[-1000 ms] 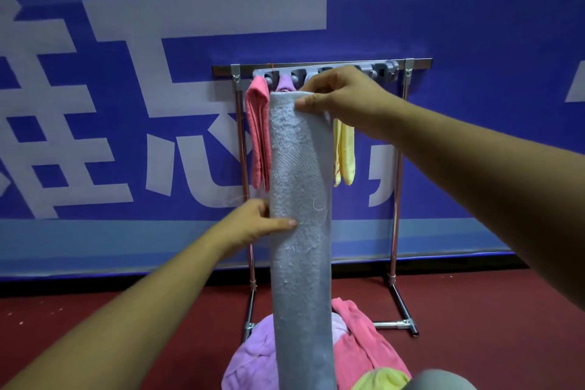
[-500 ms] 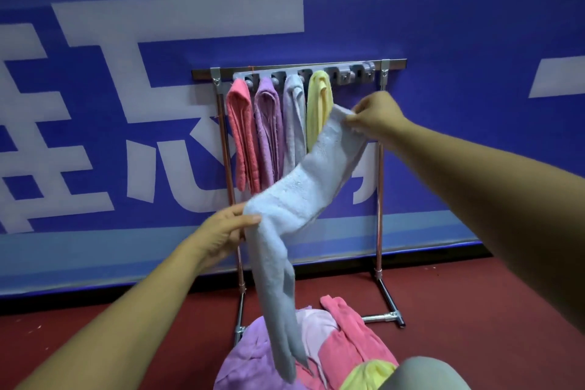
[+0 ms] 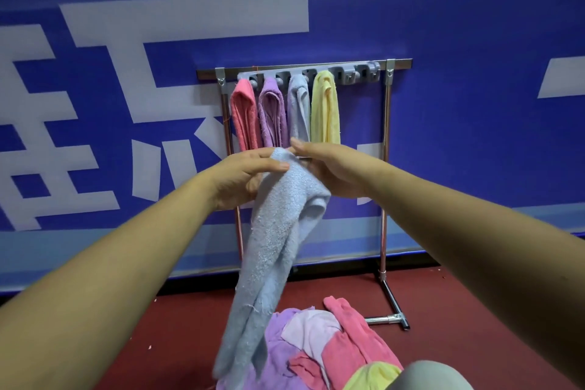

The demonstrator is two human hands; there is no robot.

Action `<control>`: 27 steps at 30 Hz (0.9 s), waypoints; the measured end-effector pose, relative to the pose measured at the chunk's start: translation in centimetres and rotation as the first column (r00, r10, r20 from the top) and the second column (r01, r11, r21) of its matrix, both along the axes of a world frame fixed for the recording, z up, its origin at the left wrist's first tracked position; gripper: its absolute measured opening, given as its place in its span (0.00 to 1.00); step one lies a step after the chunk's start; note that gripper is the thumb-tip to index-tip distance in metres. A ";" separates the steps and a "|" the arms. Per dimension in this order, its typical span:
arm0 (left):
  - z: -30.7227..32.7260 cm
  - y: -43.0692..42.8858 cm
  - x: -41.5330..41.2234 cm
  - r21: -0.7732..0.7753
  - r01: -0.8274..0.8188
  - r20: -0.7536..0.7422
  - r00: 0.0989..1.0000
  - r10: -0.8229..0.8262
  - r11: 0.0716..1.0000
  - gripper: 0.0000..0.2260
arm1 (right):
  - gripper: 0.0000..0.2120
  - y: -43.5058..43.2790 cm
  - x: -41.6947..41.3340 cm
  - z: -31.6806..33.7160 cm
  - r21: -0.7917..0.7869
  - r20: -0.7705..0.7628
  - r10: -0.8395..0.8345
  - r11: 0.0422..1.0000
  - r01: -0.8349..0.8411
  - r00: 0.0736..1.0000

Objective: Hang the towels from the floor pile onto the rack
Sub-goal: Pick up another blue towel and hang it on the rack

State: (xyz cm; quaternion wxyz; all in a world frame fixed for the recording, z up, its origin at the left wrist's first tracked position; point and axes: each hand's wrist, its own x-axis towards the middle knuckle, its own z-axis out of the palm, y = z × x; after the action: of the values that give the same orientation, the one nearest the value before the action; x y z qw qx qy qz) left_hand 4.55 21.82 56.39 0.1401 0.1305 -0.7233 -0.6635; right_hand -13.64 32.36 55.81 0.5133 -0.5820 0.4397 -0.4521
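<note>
So, starting at the left: what is the left hand [image 3: 250,174] doing in front of the rack [image 3: 384,136]?

Its grip pinches the top fold of the blue-grey towel [image 3: 278,231] between thumb and fingers. I'd say it is doubling the cloth so it hangs narrow, like the others.

And the right hand [image 3: 329,174]?

Just beside it, fingers curled under the same fold, thumb on top. Two hands, both grips closed on that one towel. It trails down over the floor pile [image 3: 316,342] and is not yet on the rack.

How many are hung?

Four, side by side: pink towel [image 3: 243,114], purple towel [image 3: 273,114], pale grey towel [image 3: 299,111], yellow towel [image 3: 324,108], each doubled over its own hook. The free hooks [image 3: 357,73] are to the right, so that is probably where this one goes.

And the pile?

Pink, purple, lilac and yellow pieces overlap on the red floor [image 3: 126,342]. There are several, but I cannot count them exactly.
</note>
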 end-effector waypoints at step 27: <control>3.2 -1.0 -6.3 -0.081 0.013 0.007 1.000 -0.013 0.997 0.17 | 0.07 1.1 -7.0 3.1 0.011 -0.117 -0.152 0.988 0.154 0.981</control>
State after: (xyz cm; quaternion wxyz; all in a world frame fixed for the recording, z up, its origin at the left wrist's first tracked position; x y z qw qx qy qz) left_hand -1.77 20.79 59.60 0.1387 0.1221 -0.7508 -0.6342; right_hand -20.64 33.47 58.95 0.4564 -0.5666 0.5167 -0.4513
